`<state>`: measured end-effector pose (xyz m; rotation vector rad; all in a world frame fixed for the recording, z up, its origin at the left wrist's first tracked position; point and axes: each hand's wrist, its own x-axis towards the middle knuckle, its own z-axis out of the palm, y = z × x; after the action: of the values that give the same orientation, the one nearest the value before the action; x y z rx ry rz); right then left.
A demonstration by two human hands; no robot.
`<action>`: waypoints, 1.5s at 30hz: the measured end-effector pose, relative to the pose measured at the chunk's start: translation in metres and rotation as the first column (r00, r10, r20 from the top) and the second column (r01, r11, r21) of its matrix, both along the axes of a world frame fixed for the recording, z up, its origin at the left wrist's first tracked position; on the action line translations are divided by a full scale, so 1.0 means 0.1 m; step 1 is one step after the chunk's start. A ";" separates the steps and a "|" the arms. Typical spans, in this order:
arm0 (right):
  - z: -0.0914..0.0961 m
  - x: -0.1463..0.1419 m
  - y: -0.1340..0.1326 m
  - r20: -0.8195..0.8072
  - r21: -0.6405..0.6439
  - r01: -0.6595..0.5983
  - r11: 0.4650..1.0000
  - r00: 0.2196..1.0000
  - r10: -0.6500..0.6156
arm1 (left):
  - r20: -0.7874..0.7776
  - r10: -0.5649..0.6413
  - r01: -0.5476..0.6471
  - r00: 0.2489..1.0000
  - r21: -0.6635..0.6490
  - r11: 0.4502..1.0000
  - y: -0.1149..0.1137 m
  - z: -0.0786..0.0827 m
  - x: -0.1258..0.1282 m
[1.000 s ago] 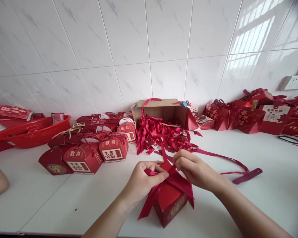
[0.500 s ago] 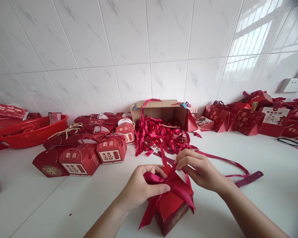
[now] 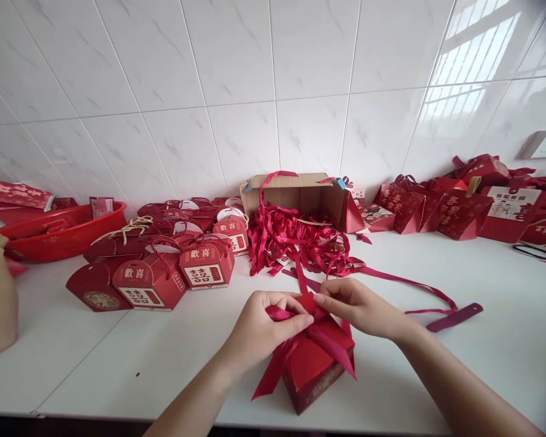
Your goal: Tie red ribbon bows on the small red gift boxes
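Note:
A red gift box (image 3: 316, 370) stands near the table's front edge with a wide dark-pink satin ribbon (image 3: 332, 347) around its top. My left hand (image 3: 273, 321) is closed over a ribbon loop, thumb and fingers pinching it at the top of the box. On the other side, my right hand (image 3: 357, 306) is closed in a pinch on the ribbon close to the knot. Loose ribbon ends hang down the box's front left and right sides. The fingers partly hide the knot.
Behind the box, a tangle of ribbons (image 3: 295, 240) spills from a cardboard box (image 3: 318, 200). Several printed red boxes (image 3: 150, 285) stand left, by a red basin (image 3: 68, 237). More red bags (image 3: 464, 212) line the wall. A dark red strip (image 3: 455, 317) lies right.
My right hand has shifted slightly left and now pinches nearer the knot. The left hand keeps its hold. The view has tilted downward, and a beige shape has entered at the left edge.

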<state>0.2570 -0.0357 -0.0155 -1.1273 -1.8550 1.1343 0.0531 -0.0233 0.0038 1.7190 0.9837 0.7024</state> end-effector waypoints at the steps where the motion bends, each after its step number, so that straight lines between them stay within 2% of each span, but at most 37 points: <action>1: -0.01 -0.01 0.00 -0.002 0.027 0.003 1.000 1.000 -0.003 | 0.007 -0.003 0.003 1.000 0.002 1.000 0.00 0.00 0.00; 5: -0.03 -0.04 -0.01 0.035 0.190 0.102 0.976 0.993 -0.111 | -0.008 -0.004 0.004 1.000 0.010 1.000 0.00 -0.04 0.00; 10: -0.03 -0.04 -0.01 0.051 0.421 0.180 0.889 0.974 -0.221 | -0.035 0.035 -0.034 0.999 0.043 0.998 0.02 -0.07 0.00; 15: -0.06 -0.06 0.00 0.028 0.530 0.233 0.815 0.956 -0.292 | -0.029 0.023 -0.022 0.999 0.036 0.999 0.03 -0.07 0.02; 18: -0.08 -0.08 0.01 0.001 0.545 0.290 0.786 0.938 -0.347 | -0.014 0.025 -0.024 1.000 0.041 0.999 0.03 -0.09 0.05; 20: -0.09 -0.09 0.02 -0.002 0.513 0.318 0.797 0.929 -0.369 | -0.011 0.032 -0.031 0.999 0.040 0.999 0.03 -0.09 0.06; 22: -0.09 -0.08 0.03 0.021 0.436 0.318 0.842 0.932 -0.362 | -0.017 0.040 -0.040 0.999 0.034 0.999 0.02 -0.09 0.06; 24: -0.06 -0.05 0.03 0.055 0.302 0.250 0.920 0.959 -0.278 | -0.015 0.035 -0.035 0.999 0.029 0.999 0.01 -0.09 0.05; 26: -0.02 0.02 0.03 0.041 0.165 0.150 0.975 0.987 -0.159 | 0.011 0.020 -0.020 1.000 0.025 0.999 0.01 -0.09 0.04; 30: 0.06 0.19 0.02 -0.098 0.031 0.003 1.000 0.995 0.000 | 0.106 0.005 -0.005 0.994 0.000 1.000 0.02 -0.11 0.02; 32: 0.07 0.24 0.02 -0.144 0.041 -0.064 0.997 0.987 0.069 | 0.131 0.013 -0.012 0.991 -0.009 1.000 0.02 -0.13 0.02; 34: 0.06 0.25 0.01 -0.136 0.104 -0.091 0.990 0.985 0.105 | 0.138 0.021 -0.020 0.990 -0.010 1.000 0.02 -0.14 0.02; 39: 0.03 0.15 -0.02 -0.116 0.246 -0.045 0.968 0.990 0.076 | 0.143 0.031 -0.032 0.989 0.005 0.999 0.00 -0.16 0.03; 45: 0.06 0.08 -0.07 -0.117 0.237 -0.050 0.970 0.990 0.079 | 0.127 0.023 -0.023 0.992 -0.001 1.000 -0.02 -0.11 0.05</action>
<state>0.2648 -0.0425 -0.0096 -0.8490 -1.8815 0.9681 0.0584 -0.0254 -0.0072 1.6441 0.9167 0.8167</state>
